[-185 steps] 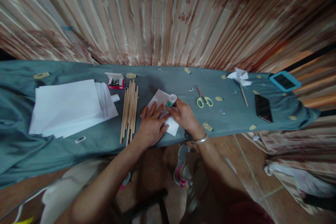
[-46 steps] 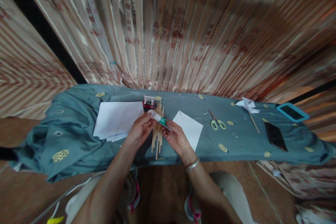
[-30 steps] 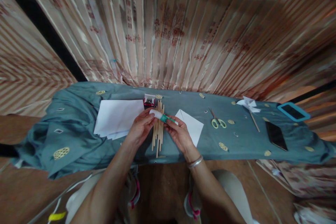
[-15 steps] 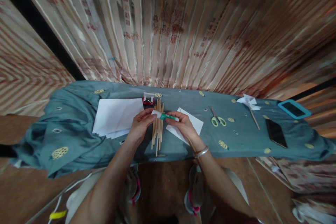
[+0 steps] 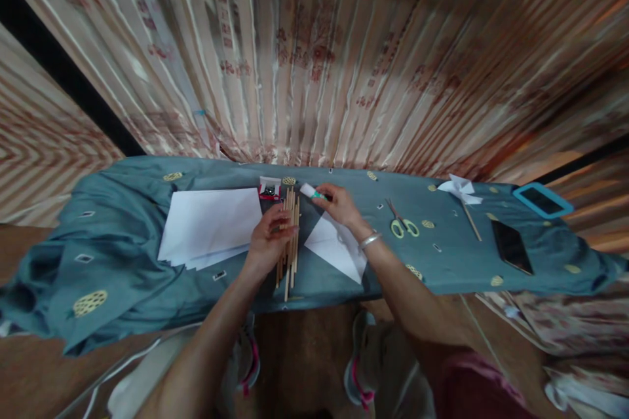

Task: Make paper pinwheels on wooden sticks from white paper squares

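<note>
My right hand (image 5: 341, 205) grips a glue stick (image 5: 308, 190) with a white end and a green label; it points up and left above the far side of the cloth. Below that hand lies a folded white paper (image 5: 333, 245). My left hand (image 5: 269, 236) holds nothing; its fingers are loosely bent and apart over a bunch of thin wooden sticks (image 5: 291, 268), covering part of them. A small red box (image 5: 270, 190) with dark little items inside sits open just beyond the left hand.
A stack of white paper (image 5: 209, 222) lies on the left of the green-blue cloth (image 5: 142, 209). To the right are scissors (image 5: 403, 226), a paper pinwheel (image 5: 460, 190) on a stick, a dark phone (image 5: 512, 247) and a blue-framed device (image 5: 543, 200). A curtain (image 5: 314, 59) hangs behind.
My left hand has let go of the glue stick and moved down and apart from it. The right hand has carried the glue stick slightly up. The whole view has shifted a little.
</note>
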Demonstrator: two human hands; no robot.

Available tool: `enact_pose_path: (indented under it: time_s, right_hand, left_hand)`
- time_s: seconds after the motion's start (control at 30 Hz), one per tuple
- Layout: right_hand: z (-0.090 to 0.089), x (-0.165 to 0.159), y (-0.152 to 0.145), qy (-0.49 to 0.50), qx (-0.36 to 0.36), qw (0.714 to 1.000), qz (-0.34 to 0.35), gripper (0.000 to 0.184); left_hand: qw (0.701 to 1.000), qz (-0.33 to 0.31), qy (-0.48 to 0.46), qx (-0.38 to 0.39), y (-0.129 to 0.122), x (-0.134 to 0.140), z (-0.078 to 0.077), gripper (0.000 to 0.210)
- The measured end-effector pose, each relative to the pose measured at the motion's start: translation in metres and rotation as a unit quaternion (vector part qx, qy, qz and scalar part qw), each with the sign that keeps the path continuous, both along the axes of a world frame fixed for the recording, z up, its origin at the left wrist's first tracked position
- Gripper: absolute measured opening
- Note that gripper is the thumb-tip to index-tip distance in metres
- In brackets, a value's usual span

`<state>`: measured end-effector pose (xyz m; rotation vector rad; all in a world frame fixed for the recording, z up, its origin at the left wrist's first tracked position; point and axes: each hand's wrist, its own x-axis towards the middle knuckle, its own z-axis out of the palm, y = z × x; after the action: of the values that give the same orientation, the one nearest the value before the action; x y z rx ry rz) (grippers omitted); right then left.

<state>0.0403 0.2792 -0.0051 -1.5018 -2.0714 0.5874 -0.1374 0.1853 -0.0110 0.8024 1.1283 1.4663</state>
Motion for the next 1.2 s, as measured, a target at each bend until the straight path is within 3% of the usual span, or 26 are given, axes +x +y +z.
enact_pose_path:
  time_s: [0.13,0.2,0.4,0.6,0.73,0.9,1.03,1.1,1.2]
  right_hand:
    - [0.000,0.000,0.030,-0.075,0.006,0.997,0.000,0.021]
    - [-0.003,-0.005,0.035,-0.098,0.003,0.995,-0.001,0.020]
    - [-0.005,-0.028,0.034,-0.150,-0.012,0.987,-0.054,0.023]
    - [0.012,-0.028,0.027,-0.129,-0.021,0.990,-0.058,0.037]
    - [0.021,0.020,-0.004,0.002,0.022,0.997,-0.075,0.030]
    - [-0.001,0.082,-0.075,0.187,0.041,0.974,-0.118,0.018]
    - [-0.011,0.096,-0.116,0.216,-0.005,0.975,-0.051,0.018]
    - [-0.012,0.097,-0.125,0.226,-0.030,0.974,-0.012,0.020]
    - [-0.014,0.101,-0.128,0.200,-0.049,0.979,0.015,0.027]
  left_hand:
    - [0.991,-0.048,0.124,0.022,-0.002,0.009,-0.007,0.013]
    - [0.984,-0.087,0.153,0.036,-0.005,0.016,-0.009,0.007]
    - [0.950,-0.153,0.249,0.105,-0.012,0.037,-0.013,0.008]
    - [0.938,-0.165,0.278,0.126,-0.007,0.039,-0.018,0.011]
    - [0.906,-0.197,0.339,0.159,-0.005,0.036,-0.021,0.018]
    - [0.833,-0.246,0.445,0.216,-0.017,0.041,-0.024,0.029]
    - [0.777,-0.282,0.505,0.248,-0.027,0.051,-0.024,0.031]
    - [0.769,-0.289,0.511,0.252,-0.029,0.056,-0.025,0.030]
    - [0.780,-0.292,0.498,0.243,-0.028,0.064,-0.026,0.028]
